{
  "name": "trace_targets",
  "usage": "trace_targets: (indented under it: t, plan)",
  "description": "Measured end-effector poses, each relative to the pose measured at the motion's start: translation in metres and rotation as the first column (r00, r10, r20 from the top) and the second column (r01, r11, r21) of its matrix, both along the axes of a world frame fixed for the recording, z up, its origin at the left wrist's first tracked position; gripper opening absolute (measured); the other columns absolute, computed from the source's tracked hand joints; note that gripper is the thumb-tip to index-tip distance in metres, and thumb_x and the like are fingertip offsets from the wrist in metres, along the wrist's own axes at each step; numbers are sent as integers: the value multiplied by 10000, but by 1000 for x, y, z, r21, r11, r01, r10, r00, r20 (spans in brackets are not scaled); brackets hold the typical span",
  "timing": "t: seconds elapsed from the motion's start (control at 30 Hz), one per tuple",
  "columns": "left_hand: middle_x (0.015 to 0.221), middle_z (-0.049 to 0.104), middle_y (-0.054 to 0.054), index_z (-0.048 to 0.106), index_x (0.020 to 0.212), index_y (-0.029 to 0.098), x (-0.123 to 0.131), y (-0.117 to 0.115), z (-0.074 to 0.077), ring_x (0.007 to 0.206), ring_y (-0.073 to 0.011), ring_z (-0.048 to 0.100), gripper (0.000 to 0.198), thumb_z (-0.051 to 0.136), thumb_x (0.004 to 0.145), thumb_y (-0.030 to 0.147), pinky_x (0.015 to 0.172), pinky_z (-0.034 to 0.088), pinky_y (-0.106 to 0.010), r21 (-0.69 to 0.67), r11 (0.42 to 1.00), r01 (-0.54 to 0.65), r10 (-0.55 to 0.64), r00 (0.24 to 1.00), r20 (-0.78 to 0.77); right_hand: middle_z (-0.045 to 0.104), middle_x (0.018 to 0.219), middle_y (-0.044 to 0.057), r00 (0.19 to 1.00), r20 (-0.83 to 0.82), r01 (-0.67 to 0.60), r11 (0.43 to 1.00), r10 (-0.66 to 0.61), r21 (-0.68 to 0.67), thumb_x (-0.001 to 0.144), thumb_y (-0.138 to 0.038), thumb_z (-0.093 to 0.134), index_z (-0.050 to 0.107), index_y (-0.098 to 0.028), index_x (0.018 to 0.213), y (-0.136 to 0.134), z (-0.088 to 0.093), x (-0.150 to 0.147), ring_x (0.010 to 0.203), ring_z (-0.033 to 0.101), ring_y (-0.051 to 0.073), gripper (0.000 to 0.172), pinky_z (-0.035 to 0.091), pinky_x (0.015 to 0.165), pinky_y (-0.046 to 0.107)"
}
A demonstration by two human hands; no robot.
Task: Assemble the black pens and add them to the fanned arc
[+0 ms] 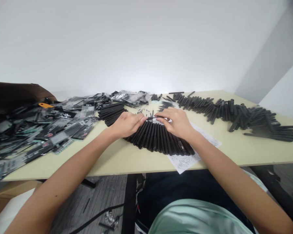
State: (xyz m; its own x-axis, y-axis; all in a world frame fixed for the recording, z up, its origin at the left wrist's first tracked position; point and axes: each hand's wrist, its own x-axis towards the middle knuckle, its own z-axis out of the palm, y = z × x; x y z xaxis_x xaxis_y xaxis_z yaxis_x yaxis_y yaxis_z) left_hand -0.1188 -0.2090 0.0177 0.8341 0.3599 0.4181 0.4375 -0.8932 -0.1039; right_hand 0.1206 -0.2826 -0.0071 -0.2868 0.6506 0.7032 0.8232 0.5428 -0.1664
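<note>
The left hand [126, 124] and right hand [176, 123] are both pinching a slim black pen [151, 118] just above the fanned black pens [156, 139].

Table [136, 165]: packets in plastic sleeves [39, 130] heaped at the left end, overrunning the left edge. Fanned row of pens [156, 139] at centre near the front edge, its right part on a printed sheet [185, 161] that overhangs that edge. Small stack of pens [111, 113] between packets and fan. Long row of pens [224, 112] runs from the rear edge toward the right end.
</note>
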Motion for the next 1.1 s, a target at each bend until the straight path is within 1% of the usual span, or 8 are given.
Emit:
trace_targets:
  t: [0.13,0.3,0.47,0.53,0.67,0.77,0.9,1.1]
  plan:
    - [553,530,13,575,864,172,-1,3,0,504,-140,523,413,290,1074,385,556,308,-259,26,999,-45,46,999,-8,771,1012,41,999,1,-38,999,38,-32,1018,-236,518,748,-232,1155,-2,1,2,917,670,215,268,433,750,326]
    - [562,546,20,572,1033,165,-1,-1,-1,514,-163,548,402,305,1064,463,551,316,-258,62,997,-48,49,999,-11,750,1040,60,998,1,-70,995,70,-72,1010,-215,509,729,-204,1110,-3,2,-1,948,659,221,242,429,776,321]
    - [531,493,51,531,1134,165,0,-10,3,490,-173,523,327,356,1041,425,584,354,-273,-48,998,-41,37,996,-84,735,928,49,995,47,-80,991,85,-106,1009,-247,522,726,-198,1009,-6,4,-4,848,641,201,211,399,725,303]
    - [573,538,40,525,1126,175,0,-11,4,528,-176,550,270,359,1030,365,611,374,-277,-90,996,-14,5,996,-90,737,915,43,993,64,-89,988,97,-125,1009,-252,523,729,-199,992,-7,4,-6,821,639,195,214,392,711,297]
    - [694,636,12,546,1102,182,-1,-10,3,594,-157,596,232,362,1028,303,647,402,-267,-143,989,30,-34,999,-22,754,927,41,992,77,-93,985,104,-144,1009,-245,517,738,-205,1005,-7,3,-8,810,649,196,225,385,702,295]
    - [796,701,2,548,1153,189,-1,-11,1,655,-139,642,233,396,1046,329,671,434,-243,-207,974,88,-81,996,45,766,934,35,991,66,-103,984,113,-145,1001,-235,526,752,-213,999,-7,3,-8,774,648,187,227,375,680,292]
    - [996,761,-36,533,1229,192,4,-11,-7,877,-158,734,282,519,1021,381,743,500,-221,-238,958,161,-124,979,164,765,882,26,987,-19,-163,973,162,-166,988,-234,550,763,-205,947,-7,5,-6,679,609,149,219,367,652,275]
    - [1036,780,-35,605,1181,196,8,-7,-20,974,-164,755,270,602,988,386,834,557,-219,-239,949,206,-141,955,262,719,759,9,972,-101,-229,951,212,-206,964,-226,567,763,-199,875,-7,5,-6,619,553,127,216,357,634,263]
